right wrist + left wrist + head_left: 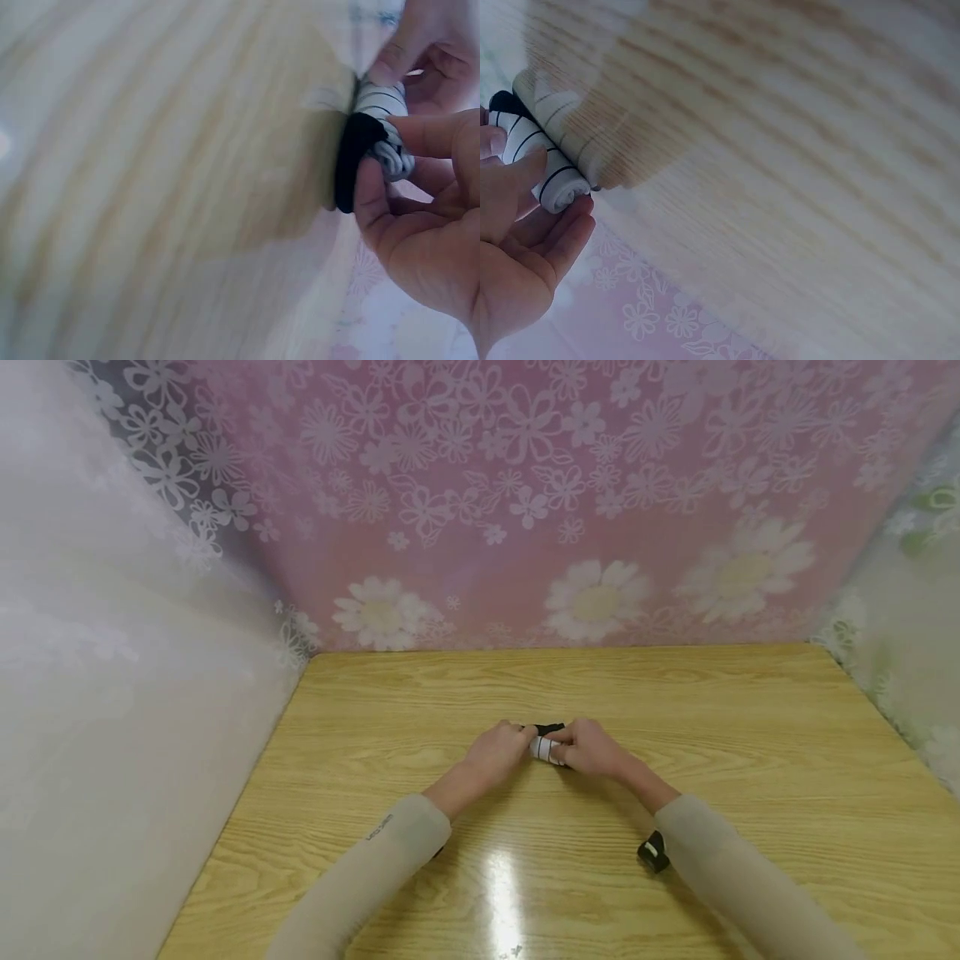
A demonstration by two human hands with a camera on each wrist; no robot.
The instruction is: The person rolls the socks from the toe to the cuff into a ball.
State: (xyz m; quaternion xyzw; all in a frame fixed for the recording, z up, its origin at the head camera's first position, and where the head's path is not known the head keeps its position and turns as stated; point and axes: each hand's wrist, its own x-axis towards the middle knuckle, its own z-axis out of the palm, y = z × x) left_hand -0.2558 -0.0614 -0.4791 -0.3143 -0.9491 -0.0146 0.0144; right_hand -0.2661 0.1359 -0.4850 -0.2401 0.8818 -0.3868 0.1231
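Note:
A rolled-up white cloth [546, 749] with thin dark stripes and a black part, sock-like in look, lies between both hands over the table. My left hand [498, 753] holds one end; in the left wrist view its thumb lies on the striped roll [555, 178] with fingers behind it. My right hand [595, 748] pinches the other end between thumb and fingers. From the right wrist view, a black band [356, 161] of fabric folds at that end, beside the layered white edge. Fingers hide part of the roll.
The wood-grain table [390, 693] meets a pink flowered backdrop [480, 568] at the back and pale side panels. A small black object [652, 853] with a light mark sits beside the right sleeve; its kind is unclear. Light glares off the table's front [504, 893].

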